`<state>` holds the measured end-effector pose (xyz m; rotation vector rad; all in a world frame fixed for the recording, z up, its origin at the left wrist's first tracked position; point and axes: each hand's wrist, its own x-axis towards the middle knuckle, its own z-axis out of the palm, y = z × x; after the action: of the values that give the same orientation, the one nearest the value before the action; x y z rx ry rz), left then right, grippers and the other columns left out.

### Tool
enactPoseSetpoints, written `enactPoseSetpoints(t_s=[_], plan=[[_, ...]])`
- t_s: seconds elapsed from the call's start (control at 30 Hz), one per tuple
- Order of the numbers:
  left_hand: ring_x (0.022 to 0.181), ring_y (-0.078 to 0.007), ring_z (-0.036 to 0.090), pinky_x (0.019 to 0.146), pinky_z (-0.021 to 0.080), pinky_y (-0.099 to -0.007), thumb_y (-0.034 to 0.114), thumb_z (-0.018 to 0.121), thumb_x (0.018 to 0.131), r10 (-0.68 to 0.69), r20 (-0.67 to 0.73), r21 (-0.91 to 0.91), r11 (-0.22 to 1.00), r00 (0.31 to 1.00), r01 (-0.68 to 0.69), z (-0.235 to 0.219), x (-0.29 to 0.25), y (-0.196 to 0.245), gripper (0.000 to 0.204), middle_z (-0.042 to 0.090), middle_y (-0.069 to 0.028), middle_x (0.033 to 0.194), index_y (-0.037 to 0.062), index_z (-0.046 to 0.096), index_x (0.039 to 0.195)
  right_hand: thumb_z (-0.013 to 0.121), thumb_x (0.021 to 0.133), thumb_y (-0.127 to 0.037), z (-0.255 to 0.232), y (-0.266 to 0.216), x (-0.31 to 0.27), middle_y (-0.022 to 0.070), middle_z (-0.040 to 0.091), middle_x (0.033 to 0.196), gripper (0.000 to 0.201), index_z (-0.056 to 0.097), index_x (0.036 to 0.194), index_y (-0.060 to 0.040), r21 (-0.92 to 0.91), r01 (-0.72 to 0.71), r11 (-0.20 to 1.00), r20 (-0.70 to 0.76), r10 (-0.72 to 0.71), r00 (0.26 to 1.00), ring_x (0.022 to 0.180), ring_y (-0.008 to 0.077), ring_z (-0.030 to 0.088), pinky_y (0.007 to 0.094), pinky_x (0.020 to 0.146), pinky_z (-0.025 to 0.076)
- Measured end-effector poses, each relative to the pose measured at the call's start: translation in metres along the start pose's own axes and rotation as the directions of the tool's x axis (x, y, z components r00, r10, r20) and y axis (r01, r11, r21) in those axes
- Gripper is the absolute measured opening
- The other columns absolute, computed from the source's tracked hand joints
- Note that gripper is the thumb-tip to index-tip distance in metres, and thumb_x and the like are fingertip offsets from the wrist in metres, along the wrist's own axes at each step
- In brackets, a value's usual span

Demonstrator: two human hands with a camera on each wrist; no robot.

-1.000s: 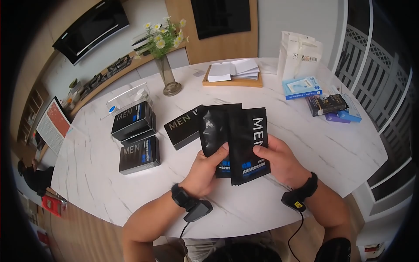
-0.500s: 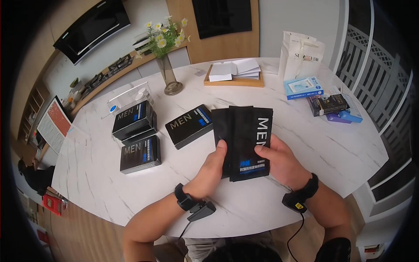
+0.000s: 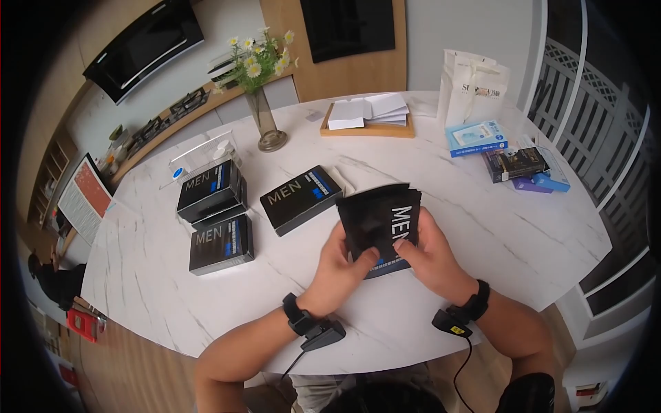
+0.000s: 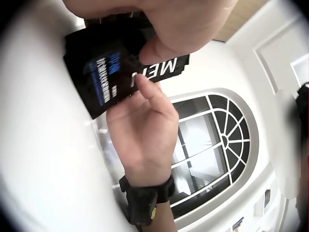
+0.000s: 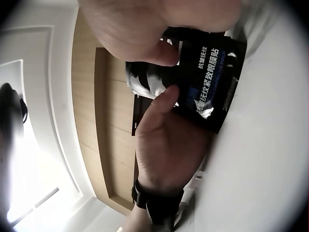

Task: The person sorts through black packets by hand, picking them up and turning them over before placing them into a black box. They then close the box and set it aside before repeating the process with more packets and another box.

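Both hands hold a small stack of black sachets (image 3: 377, 227) marked MEN above the table's near part. The left hand (image 3: 339, 270) grips the stack's left side, thumb on its front. On the other side the right hand (image 3: 441, 261) grips it, its thumb also on the front. In the left wrist view the sachets (image 4: 104, 67) lie between both thumbs, printed side showing. The right wrist view shows the sachets (image 5: 207, 82) with blue and white lettering. A black MEN box (image 3: 300, 198) lies just left of the stack.
More black MEN boxes (image 3: 222, 244) stand at the left beside a clear holder (image 3: 200, 155). A flower vase (image 3: 265, 122) and a wooden tray (image 3: 368, 131) with papers are at the back. Blue and dark boxes (image 3: 516, 164) lie by a white bag (image 3: 475, 89) at the right.
The sachets, earlier spread side by side, are now gathered into one stack, lower and tilted. Both thumbs have moved inward over its front, and the left-hand box is less covered.
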<state>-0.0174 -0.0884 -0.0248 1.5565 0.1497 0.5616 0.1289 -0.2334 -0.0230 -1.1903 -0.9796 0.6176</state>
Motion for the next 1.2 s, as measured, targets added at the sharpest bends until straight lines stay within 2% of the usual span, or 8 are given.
enactPoseSetpoints(t_s=[0.2, 0.37, 0.43, 0.53, 0.6, 0.7, 0.9, 1.2], plan=[[0.122, -0.0123, 0.058, 0.105, 0.050, -0.0322, -0.002, 0.070, 0.098, 0.037, -0.019, 0.106, 0.994, 0.999, -0.035, 0.009, -0.004, -0.010, 0.050, 0.063, -0.0060, 0.131, 0.0011, 0.049, 0.143, 0.057, 0.097, 0.006, 0.005, 0.005, -0.002, 0.0092, 0.060, 0.130, 0.048, 0.045, 0.143, 0.0018, 0.110, -0.018, 0.994, -0.028, 0.021, 0.999, 0.121, 0.0157, 0.057, 0.0341, 0.107, 0.046], [0.105, -0.0262, 0.070, 0.096, 0.054, -0.0356, 0.000, 0.071, 0.091, 0.057, -0.047, 0.301, 0.953, 0.997, -0.040, 0.000, 0.000, -0.011, 0.045, 0.073, -0.0154, 0.112, -0.0015, 0.057, 0.133, 0.059, 0.094, 0.004, -0.003, 0.018, 0.001, 0.0134, 0.058, 0.139, 0.053, 0.044, 0.146, 0.0018, 0.011, -0.047, 0.999, 0.030, 0.047, 0.998, 0.130, 0.0216, 0.055, 0.0387, 0.113, 0.042], [0.101, -0.0309, 0.071, 0.091, 0.055, -0.0374, -0.001, 0.071, 0.088, 0.070, -0.048, 0.381, 0.923, 0.996, -0.046, -0.002, 0.002, -0.009, 0.040, 0.075, -0.0157, 0.110, -0.0004, 0.061, 0.127, 0.062, 0.092, 0.002, -0.006, 0.009, 0.001, 0.0168, 0.056, 0.143, 0.060, 0.043, 0.149, 0.0017, -0.307, 0.111, 0.945, -0.115, -0.153, 0.981, 0.135, 0.0268, 0.053, 0.0403, 0.116, 0.040], [0.097, -0.0374, 0.069, 0.089, 0.051, -0.0430, 0.000, 0.072, 0.081, 0.010, -0.051, 0.603, 0.798, 0.999, 0.022, -0.011, 0.007, 0.036, 0.030, 0.075, -0.0139, 0.102, 0.0028, 0.071, 0.111, 0.067, 0.088, 0.000, -0.009, -0.018, 0.002, 0.0223, 0.051, 0.149, 0.071, 0.040, 0.153, 0.0019, -0.634, 0.271, 0.724, -0.142, -0.454, 0.879, 0.140, 0.0357, 0.050, 0.0436, 0.120, 0.037], [0.092, -0.0245, 0.067, 0.084, 0.050, -0.0377, 0.004, 0.079, 0.080, 0.292, 0.108, 0.803, 0.539, 0.950, -0.257, -0.022, 0.009, 0.048, 0.032, 0.072, -0.0102, 0.097, 0.0034, 0.071, 0.112, 0.067, 0.087, 0.000, -0.009, -0.030, 0.002, 0.0225, 0.051, 0.150, 0.072, 0.039, 0.154, 0.0022, -0.702, 0.314, 0.639, -0.105, -0.529, 0.842, 0.140, 0.0358, 0.050, 0.0442, 0.119, 0.038], [0.092, -0.0288, 0.067, 0.086, 0.048, -0.0385, 0.006, 0.080, 0.079, 0.352, 0.232, 0.873, 0.336, 0.907, -0.354, -0.027, 0.011, 0.063, 0.035, 0.074, -0.0072, 0.095, 0.0049, 0.072, 0.113, 0.068, 0.092, -0.001, -0.011, -0.007, 0.002, 0.0214, 0.054, 0.145, 0.064, 0.041, 0.150, 0.0028, -0.555, 0.186, 0.811, -0.136, -0.309, 0.941, 0.134, 0.0313, 0.054, 0.0411, 0.115, 0.041], [0.127, -0.0249, 0.060, 0.112, 0.045, -0.0400, -0.007, 0.076, 0.077, 0.212, -0.035, 0.490, 0.855, 0.977, -0.168, -0.029, 0.014, 0.023, 0.073, 0.063, -0.0104, 0.131, 0.0077, 0.053, 0.145, 0.060, 0.095, 0.005, -0.026, 0.027, 0.010, 0.0148, 0.055, 0.141, 0.054, 0.043, 0.146, 0.0007, -0.150, 0.008, 0.989, -0.161, -0.033, 0.986, 0.131, 0.0238, 0.054, 0.0371, 0.114, 0.042], [0.129, -0.0209, 0.053, 0.108, 0.046, -0.0343, -0.012, 0.067, 0.076, -0.019, -0.324, 0.055, 0.998, 0.946, 0.038, -0.025, 0.013, -0.009, 0.070, 0.055, -0.0108, 0.135, 0.0056, 0.046, 0.140, 0.054, 0.092, 0.011, -0.021, 0.023, 0.014, 0.0104, 0.055, 0.140, 0.060, 0.042, 0.149, -0.0030, -0.111, -0.031, 0.993, -0.074, 0.023, 0.997, 0.133, 0.0187, 0.052, 0.0334, 0.112, 0.042]])
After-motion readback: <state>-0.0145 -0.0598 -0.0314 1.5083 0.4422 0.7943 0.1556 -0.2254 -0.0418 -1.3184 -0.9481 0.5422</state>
